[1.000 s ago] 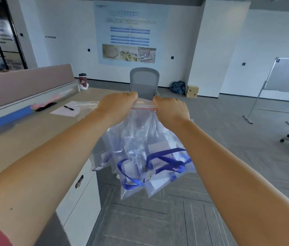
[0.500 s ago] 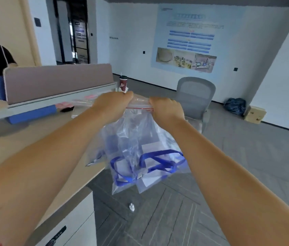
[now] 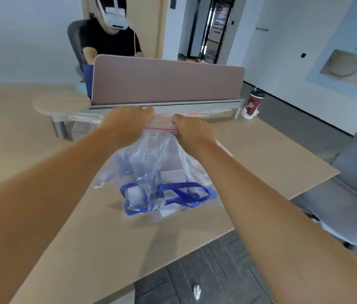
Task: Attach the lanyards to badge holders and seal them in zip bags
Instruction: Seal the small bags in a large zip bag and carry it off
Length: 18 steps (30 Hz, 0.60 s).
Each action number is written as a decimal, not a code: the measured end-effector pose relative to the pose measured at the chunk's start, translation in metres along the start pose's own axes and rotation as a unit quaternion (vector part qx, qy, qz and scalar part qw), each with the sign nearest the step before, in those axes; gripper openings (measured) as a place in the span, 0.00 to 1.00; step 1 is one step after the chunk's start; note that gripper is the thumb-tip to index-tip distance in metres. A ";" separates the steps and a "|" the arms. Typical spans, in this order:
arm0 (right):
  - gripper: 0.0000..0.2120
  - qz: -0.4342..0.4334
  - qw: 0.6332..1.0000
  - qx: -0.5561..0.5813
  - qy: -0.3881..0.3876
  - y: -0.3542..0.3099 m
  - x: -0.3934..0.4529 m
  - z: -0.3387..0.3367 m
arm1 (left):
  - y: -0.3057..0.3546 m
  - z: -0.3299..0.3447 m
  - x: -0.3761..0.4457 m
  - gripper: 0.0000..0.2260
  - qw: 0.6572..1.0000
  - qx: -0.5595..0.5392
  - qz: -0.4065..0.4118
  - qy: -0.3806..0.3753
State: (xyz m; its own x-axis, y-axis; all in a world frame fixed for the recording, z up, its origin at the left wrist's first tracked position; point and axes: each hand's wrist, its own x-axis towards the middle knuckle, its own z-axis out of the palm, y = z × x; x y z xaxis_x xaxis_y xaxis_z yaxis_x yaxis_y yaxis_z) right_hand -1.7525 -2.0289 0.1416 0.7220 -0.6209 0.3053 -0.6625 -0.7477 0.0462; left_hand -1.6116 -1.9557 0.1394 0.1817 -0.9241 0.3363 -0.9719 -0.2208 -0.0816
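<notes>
A clear zip bag (image 3: 151,154) with a red seal line hangs in the air above the wooden desk (image 3: 260,154). Inside it lie blue lanyards (image 3: 179,194) and clear badge holders (image 3: 171,178), bunched at the bottom. My left hand (image 3: 127,123) pinches the bag's top strip at its left end. My right hand (image 3: 192,128) pinches the same strip at its right end. A short stretch of the red seal shows between the two hands. The fingertips are hidden behind the strip.
A pinkish partition (image 3: 166,82) runs across the desk's far side, with more clear bags (image 3: 85,119) below it. A dark red cup (image 3: 254,104) stands at the partition's right end. A person (image 3: 109,38) sits beyond it. A grey chair (image 3: 353,189) is at right.
The view has swung left from the open floor to over the desk. Both hands kept their hold on the bag's top, which now hangs above the desktop.
</notes>
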 end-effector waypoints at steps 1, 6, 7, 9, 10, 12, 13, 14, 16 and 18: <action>0.08 -0.017 1.000 -0.005 0.004 0.002 0.022 0.010 | -0.010 0.006 0.015 0.10 1.000 0.011 -0.012 0.006; 0.09 -0.056 0.996 0.000 0.063 0.005 0.118 0.039 | -0.053 0.027 0.073 0.09 0.995 0.041 -0.073 0.051; 0.09 -0.069 0.995 0.004 0.075 0.004 0.132 0.043 | -0.059 0.031 0.080 0.09 0.993 0.041 -0.087 0.065; 0.10 -0.097 0.991 0.016 0.094 0.002 0.151 0.051 | -0.070 0.041 0.088 0.10 0.988 0.034 -0.107 0.102; 0.10 -0.106 0.990 0.019 0.095 0.002 0.156 0.057 | -0.073 0.049 0.089 0.11 0.986 0.037 -0.106 0.125; 0.12 -0.111 0.990 0.018 0.084 0.003 0.158 0.073 | -0.075 0.065 0.084 0.10 0.982 0.077 -0.085 0.149; 0.13 -0.118 0.989 0.021 0.087 0.004 0.155 0.087 | -0.073 0.073 0.079 0.10 0.982 0.105 -0.074 0.137; 0.12 -0.134 0.987 0.029 0.089 0.005 0.147 0.102 | -0.070 0.083 0.072 0.09 0.983 0.122 -0.060 0.123; 0.08 -0.162 0.984 0.047 0.065 0.007 0.122 0.129 | -0.061 0.118 0.048 0.05 0.986 0.118 -0.053 0.103; 0.06 -0.200 0.976 0.053 0.067 0.010 0.092 0.157 | -0.043 0.151 0.018 0.09 0.995 0.071 -0.042 0.064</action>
State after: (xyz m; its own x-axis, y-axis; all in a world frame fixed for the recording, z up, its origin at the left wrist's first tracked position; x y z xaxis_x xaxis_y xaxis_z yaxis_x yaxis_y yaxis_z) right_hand -1.6618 -2.1307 0.0206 0.8814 -0.2421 0.4056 -0.3026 -0.9487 0.0912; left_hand -1.5441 -2.0098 0.0070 0.2323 -0.8552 0.4633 -0.9217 -0.3457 -0.1758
